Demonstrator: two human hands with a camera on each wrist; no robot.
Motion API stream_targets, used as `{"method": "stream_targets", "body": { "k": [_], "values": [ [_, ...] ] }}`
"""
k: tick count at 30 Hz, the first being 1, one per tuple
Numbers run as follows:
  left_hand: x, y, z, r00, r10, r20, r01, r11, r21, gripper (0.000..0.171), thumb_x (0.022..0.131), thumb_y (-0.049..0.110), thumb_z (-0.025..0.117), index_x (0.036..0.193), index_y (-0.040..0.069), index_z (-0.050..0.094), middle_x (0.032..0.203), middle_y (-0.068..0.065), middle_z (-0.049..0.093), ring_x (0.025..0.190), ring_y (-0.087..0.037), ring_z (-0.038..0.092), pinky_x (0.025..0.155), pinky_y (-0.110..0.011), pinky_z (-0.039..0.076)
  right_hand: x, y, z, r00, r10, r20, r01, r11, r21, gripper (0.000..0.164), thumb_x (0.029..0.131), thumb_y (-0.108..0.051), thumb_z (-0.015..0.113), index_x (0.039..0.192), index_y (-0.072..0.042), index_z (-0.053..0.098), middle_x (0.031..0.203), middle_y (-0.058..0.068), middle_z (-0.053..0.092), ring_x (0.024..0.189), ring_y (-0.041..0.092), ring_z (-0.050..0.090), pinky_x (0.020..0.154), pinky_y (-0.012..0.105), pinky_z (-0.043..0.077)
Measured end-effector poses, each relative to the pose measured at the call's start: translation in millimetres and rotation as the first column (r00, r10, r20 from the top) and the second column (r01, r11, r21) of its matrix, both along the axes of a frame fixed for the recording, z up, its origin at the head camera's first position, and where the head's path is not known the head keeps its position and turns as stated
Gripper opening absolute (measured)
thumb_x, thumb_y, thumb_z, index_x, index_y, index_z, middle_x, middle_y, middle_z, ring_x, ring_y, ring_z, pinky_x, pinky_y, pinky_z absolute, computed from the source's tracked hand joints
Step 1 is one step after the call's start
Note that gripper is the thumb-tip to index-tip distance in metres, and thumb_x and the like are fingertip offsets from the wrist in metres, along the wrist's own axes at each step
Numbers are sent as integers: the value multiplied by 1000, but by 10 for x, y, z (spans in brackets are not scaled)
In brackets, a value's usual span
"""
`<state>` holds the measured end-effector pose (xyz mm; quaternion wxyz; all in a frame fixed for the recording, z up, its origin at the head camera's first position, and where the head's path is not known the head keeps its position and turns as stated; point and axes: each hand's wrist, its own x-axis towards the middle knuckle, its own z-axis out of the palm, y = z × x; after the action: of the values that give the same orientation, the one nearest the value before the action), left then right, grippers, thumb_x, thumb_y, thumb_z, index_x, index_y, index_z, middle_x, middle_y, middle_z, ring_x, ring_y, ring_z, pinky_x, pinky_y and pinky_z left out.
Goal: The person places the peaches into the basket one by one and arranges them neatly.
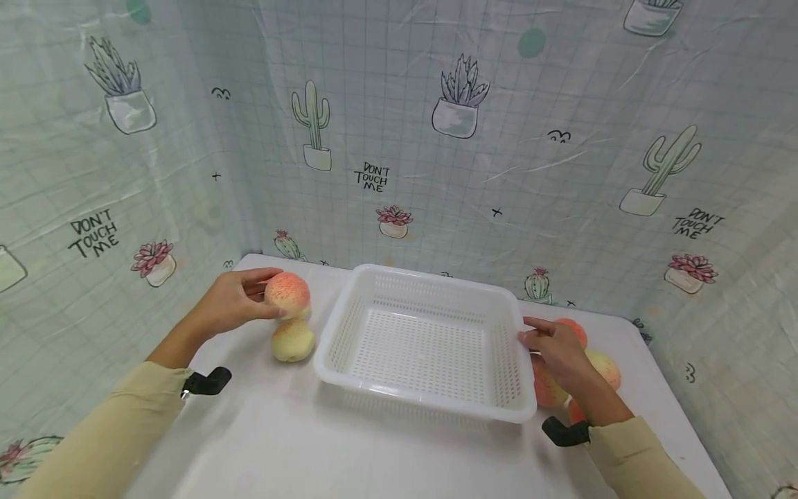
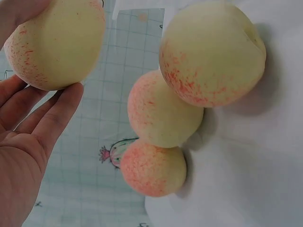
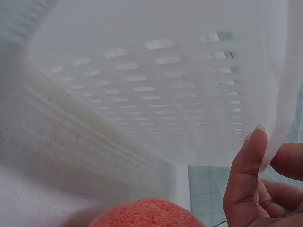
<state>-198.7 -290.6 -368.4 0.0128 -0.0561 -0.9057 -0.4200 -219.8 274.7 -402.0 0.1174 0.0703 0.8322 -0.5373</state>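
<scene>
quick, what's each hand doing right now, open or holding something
Left hand: closed, holding a peach.
Right hand: closed, pinching the basket rim.

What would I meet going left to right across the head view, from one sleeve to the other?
Beige left sleeve → left hand → peach held in its fingers → white perforated plastic basket → right hand → beige right sleeve.

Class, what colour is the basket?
The basket is white; it shows best in the head view.
</scene>
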Motion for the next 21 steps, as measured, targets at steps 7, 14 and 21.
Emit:
{"method": "stream_targets", "body": {
  "k": [7,14,21],
  "values": [
    [-79,119,23,1000,-19,-23,19,1000,1,87,78,35,93,150,6,53,148,-19,61,132,-40,63,104,-50,57,-19,6,-42,1000,-2,-8,2,1000,-15,63,106,-25,61,161,-7,37,141,20,59,112,26,70,104,47,56],
    [-148,228,52,999,-44,-26,45,999,16,85,79,30,92,150,6,53,146,-19,63,131,-41,64,104,-51,57,-18,-9,-45,1000,-16,-9,16,1000,-8,62,106,-25,60,161,-9,37,145,21,57,118,29,70,103,47,56],
    [-219,330,112,997,-70,-14,70,997,26,85,79,27,91,151,4,52,148,-20,61,133,-41,63,105,-51,56,1,-8,-19,1000,-15,2,15,1000,-20,64,106,-25,60,163,-10,34,147,21,55,122,31,67,106,47,54]
  ]
}}
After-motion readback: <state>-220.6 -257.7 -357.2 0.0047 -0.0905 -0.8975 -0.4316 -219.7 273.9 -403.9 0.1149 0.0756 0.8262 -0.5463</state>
